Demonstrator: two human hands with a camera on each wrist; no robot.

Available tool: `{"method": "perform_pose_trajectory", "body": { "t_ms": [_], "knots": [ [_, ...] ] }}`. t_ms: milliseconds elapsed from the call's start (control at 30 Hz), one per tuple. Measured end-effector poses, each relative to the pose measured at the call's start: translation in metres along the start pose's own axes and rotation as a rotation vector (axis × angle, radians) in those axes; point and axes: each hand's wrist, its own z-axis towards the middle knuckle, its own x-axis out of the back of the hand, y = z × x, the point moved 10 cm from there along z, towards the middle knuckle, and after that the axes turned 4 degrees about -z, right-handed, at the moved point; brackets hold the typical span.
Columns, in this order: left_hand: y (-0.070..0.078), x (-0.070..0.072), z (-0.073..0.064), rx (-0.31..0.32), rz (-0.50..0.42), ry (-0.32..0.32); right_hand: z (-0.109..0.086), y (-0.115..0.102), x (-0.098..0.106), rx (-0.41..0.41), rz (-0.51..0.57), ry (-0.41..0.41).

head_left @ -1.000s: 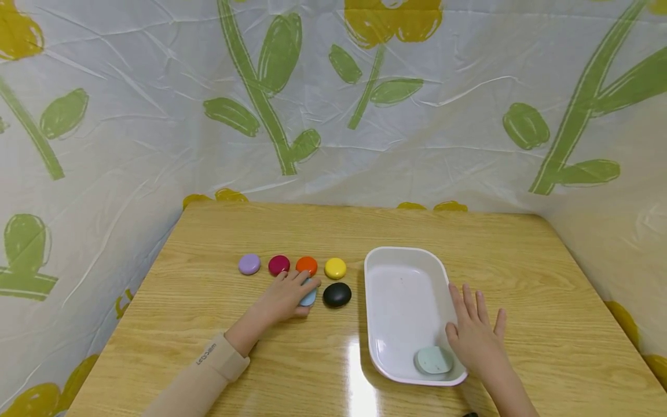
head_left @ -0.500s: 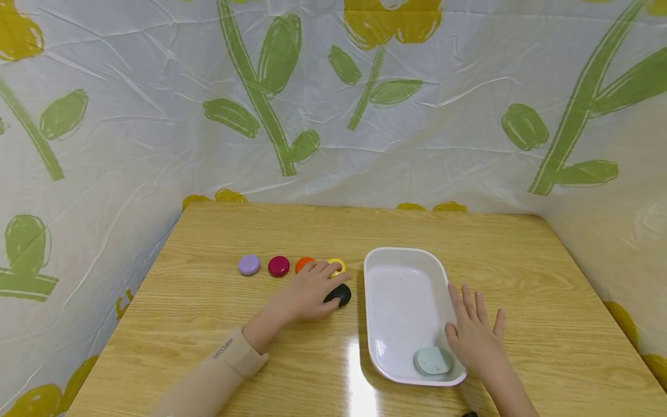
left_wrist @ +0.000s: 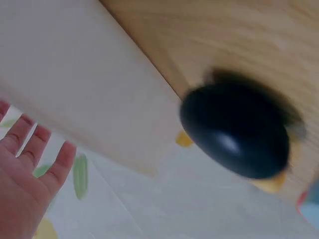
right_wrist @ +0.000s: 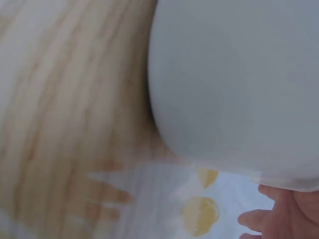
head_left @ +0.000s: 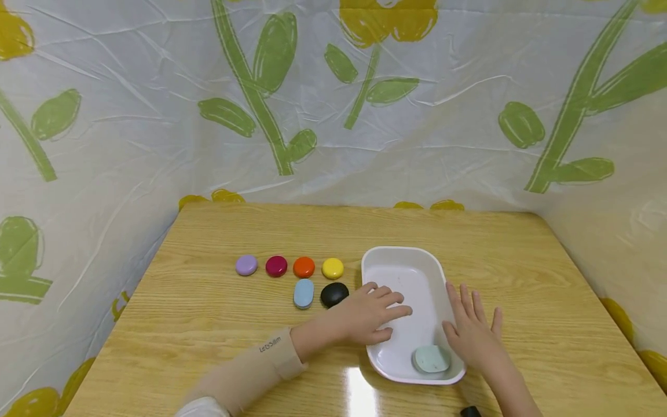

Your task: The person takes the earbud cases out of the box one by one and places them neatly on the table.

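In the head view my left hand [head_left: 367,317], fingers spread, hovers over the left rim of a white rectangular tray [head_left: 403,256] with rounded corners. It holds nothing. My right hand [head_left: 476,335] rests its straight fingers along the tray's right rim. Inside the tray's near right corner lies a pale green, rounded block [head_left: 431,359]. Close to my left wrist sits a glossy black oval piece [head_left: 334,294], partly covered by the forearm; it looms large in the left wrist view as the black oval piece [left_wrist: 234,130]. Beside it lies a light blue oblong block [head_left: 304,293].
Behind them runs a row of round, smooth pieces: lilac [head_left: 246,264], dark red [head_left: 276,266], orange [head_left: 304,267] and yellow [head_left: 332,268]. A small black object [head_left: 470,412] shows at the bottom edge. Flower-printed sheeting [head_left: 417,145] encloses the wooden table [head_left: 208,347].
My left hand has moved right, from the light blue block past the black piece to over the tray. The blue block stays on the table, uncovered. My right hand has hardly moved.
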Motion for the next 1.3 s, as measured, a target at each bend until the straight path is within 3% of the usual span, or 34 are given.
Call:
{"method": "perform_pose_trajectory", "body": {
  "t_ms": [267,567,800,1033,1300],
  "knots": [
    [0.040,-0.022,0.021,-0.167,0.041,-0.079,0.002,-0.002,0.004,0.043,0.016,-0.049],
    [0.063,-0.038,0.035,-0.272,0.075,-0.162,0.004,-0.001,0.005,0.071,-0.018,-0.055],
    [0.073,-0.046,0.041,-0.288,0.131,-0.215,0.003,-0.002,0.005,0.075,-0.012,-0.048],
    [0.078,-0.050,0.044,-0.289,0.181,-0.210,0.003,-0.001,0.003,0.063,-0.016,-0.048],
    [0.076,-0.054,0.044,-0.260,0.165,-0.248,0.001,-0.001,0.002,0.067,-0.009,-0.036]
  ]
}}
